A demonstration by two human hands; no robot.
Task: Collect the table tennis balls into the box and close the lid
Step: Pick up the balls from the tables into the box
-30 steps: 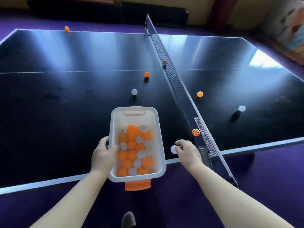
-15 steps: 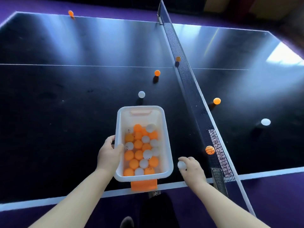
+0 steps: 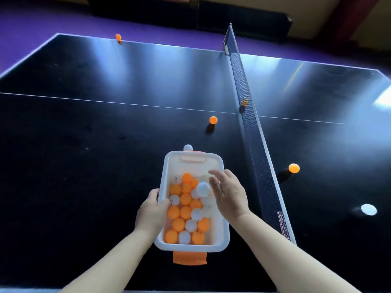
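Head view: out at ten o'clock a lone orange ball [image 3: 118, 37] sits on the far edge of the table [image 3: 84, 144]. Coming across, the left hand [image 3: 151, 210] grips the box [image 3: 191, 248] by its nine o'clock wall, thumb hooked over the rim. The box sits low centre above the table, opening straight up. Its long axis runs six to twelve o'clock, with an orange clip [image 3: 189, 258] at the six o'clock end, and no lid is in sight. Inside, a pile of balls [image 3: 185, 212] crowds the near half. Above it hangs a white ball [image 3: 203, 189], just off the right hand [image 3: 229, 194], whose fingers are spread loose and hold nothing. I'd say the drop wants to be low and soft onto the pile, with the box held level, or that ball hops out. Over at two o'clock stands the net [image 3: 251, 132], and beyond it lie an orange stray [image 3: 294, 168] and a white stray [image 3: 368, 209] — plenty left to fetch.
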